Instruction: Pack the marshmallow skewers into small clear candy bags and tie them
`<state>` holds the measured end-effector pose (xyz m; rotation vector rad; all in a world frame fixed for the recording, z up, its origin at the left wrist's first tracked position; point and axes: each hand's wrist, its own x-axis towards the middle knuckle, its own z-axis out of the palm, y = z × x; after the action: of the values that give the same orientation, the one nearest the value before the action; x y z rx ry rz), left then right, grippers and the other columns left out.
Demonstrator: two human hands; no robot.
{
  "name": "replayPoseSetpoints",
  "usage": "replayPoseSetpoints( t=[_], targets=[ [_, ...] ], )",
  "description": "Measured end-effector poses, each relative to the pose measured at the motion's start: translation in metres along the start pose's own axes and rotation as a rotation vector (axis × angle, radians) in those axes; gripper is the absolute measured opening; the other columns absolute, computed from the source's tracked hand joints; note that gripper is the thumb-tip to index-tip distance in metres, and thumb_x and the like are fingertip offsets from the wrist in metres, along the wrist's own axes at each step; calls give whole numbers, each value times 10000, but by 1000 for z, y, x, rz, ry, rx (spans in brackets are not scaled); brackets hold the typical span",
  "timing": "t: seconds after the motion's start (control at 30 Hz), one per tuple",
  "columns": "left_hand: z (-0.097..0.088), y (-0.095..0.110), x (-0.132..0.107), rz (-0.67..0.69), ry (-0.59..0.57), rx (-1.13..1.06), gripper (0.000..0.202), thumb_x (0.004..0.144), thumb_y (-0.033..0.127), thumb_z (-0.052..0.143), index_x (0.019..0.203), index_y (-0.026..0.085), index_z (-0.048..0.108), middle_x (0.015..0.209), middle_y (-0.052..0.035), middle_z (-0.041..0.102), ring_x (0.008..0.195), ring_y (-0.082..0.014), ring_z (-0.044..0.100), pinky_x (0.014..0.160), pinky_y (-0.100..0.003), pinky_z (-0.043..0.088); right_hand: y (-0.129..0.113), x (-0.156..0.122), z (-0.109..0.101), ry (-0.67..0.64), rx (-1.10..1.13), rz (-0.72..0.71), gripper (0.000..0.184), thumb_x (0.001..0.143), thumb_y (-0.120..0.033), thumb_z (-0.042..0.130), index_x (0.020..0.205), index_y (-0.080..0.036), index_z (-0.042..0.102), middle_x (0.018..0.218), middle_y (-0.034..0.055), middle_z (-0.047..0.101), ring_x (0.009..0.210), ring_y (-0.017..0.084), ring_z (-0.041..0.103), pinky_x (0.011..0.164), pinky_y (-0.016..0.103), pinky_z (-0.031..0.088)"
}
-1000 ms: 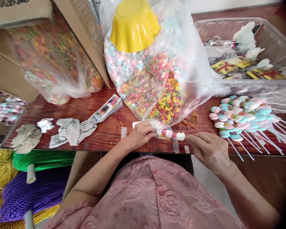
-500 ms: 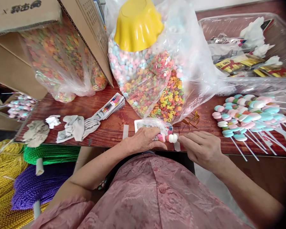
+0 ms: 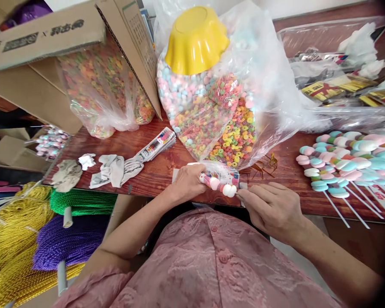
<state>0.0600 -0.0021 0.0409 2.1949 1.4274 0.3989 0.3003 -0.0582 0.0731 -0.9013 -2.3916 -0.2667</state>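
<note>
A skewer of pink and white marshmallows with gummy rings point(image 3: 214, 184) lies slantwise between my hands, just above the table's front edge. My left hand point(image 3: 190, 182) is closed around its far-left end, which the fingers hide. My right hand point(image 3: 272, 209) pinches at the other end, beside the white marshmallow; the stick is mostly hidden in the fingers. Under the skewer lies printed clear packaging point(image 3: 223, 171). I cannot tell whether the skewer's left end is inside it. Just beyond stands a big clear bag point(image 3: 208, 137) of gummy rings and marshmallows.
A yellow bowl point(image 3: 197, 40) sits upside down on the bag. Finished-looking marshmallow skewers point(image 3: 349, 158) are piled at right, below a clear tray point(image 3: 333, 36). To the left are a sleeve stack point(image 3: 158, 143), grey gloves point(image 3: 111, 171), a crumpled cloth point(image 3: 67, 175) and a cardboard box point(image 3: 45, 42).
The view has shifted left, so the scene appears further right. My left hand has drawn left from my right, and more of the skewer shows between them. Both hands keep their hold.
</note>
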Motion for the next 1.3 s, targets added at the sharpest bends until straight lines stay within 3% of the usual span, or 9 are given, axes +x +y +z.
replayPoseSetpoints(
  t=[0.1,0.2,0.3,0.4,0.53,0.8,0.9,1.07,1.3],
  targets=[
    [3,1,1,28,-11,-139,97,691,182,621,649,175,534,616,29,526,588,-109,465,542,-238,259,0,0,0,2,-47,-37,106,887,-93,535,935,-155,605,656,-5,609,605,118,506,590,301,283],
    [3,6,1,122,-102,-213,142,715,184,616,618,172,514,588,38,481,585,-102,437,542,-239,258,5,2,0,-7,-68,-90,130,885,-81,515,934,-145,616,651,-6,604,599,120,484,599,301,291],
    [1,14,1,127,-221,-169,233,763,320,667,634,170,544,584,33,490,569,-105,424,533,-246,254,12,6,0,-11,-73,-122,134,882,-89,504,907,-149,621,652,-4,598,603,124,468,605,306,290],
    [-2,20,1,94,-260,-83,287,748,422,724,703,169,596,649,13,572,605,-126,480,551,-249,277,18,12,0,9,-104,-138,128,874,-98,517,897,-162,626,643,-8,589,611,121,460,600,312,271],
    [-3,20,0,102,-231,-6,202,765,357,721,827,179,649,772,-14,657,687,-156,549,598,-255,320,26,19,0,39,-158,-158,112,886,-128,537,907,-187,630,625,-20,582,598,116,431,592,311,257],
    [-1,2,6,-68,-47,-311,233,724,327,699,635,146,583,603,38,529,598,-95,456,547,-207,313,25,18,-5,53,-74,-195,140,870,-88,521,953,-169,599,643,-14,612,604,120,491,584,318,281],
    [-1,1,7,-22,-46,-327,132,709,233,652,638,142,589,620,37,541,619,-95,468,566,-205,327,23,15,-6,60,-36,-212,149,883,-89,497,977,-164,584,676,-7,640,610,118,508,597,314,303],
    [-4,9,4,112,-138,-223,84,687,197,620,628,160,573,579,48,491,583,-93,435,536,-219,284,22,14,-4,23,34,-257,156,901,-98,478,992,-166,584,716,-4,651,651,118,537,612,313,315],
    [-10,17,1,66,-290,35,195,754,359,658,732,171,611,670,-5,600,624,-141,525,556,-243,312,15,21,-6,52,-42,-286,106,892,-119,548,940,-170,628,680,-13,614,641,115,485,574,324,274]
  ],
)
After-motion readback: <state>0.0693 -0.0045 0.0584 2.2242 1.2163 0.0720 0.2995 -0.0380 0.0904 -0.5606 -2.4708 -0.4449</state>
